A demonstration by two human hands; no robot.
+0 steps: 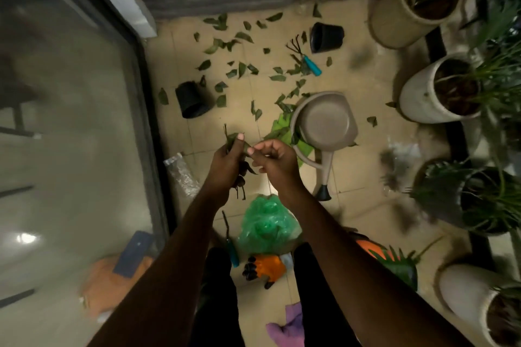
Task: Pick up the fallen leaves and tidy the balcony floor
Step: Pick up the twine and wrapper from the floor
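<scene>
Several green leaves [234, 45] lie scattered over the beige tiled balcony floor [352, 84], mostly in the far half. My left hand [228, 160] grips a bunch of gathered leaves [232, 139], with stems hanging below the palm. My right hand [275, 159] is close beside it, its fingers curled and its fingertips at the edge of the bunch; whether it pinches a leaf cannot be told. A crumpled green plastic bag [266, 222] lies on the floor below my hands.
Two black pots [191, 98] [325, 36] lie tipped over. A beige watering can [324, 124] is at centre right and a teal-handled hand rake [308, 62] lies beyond it. White planters [423, 93] line the right side. An orange-and-black glove [265, 266] lies near my feet. A glass door [70, 121] is on the left.
</scene>
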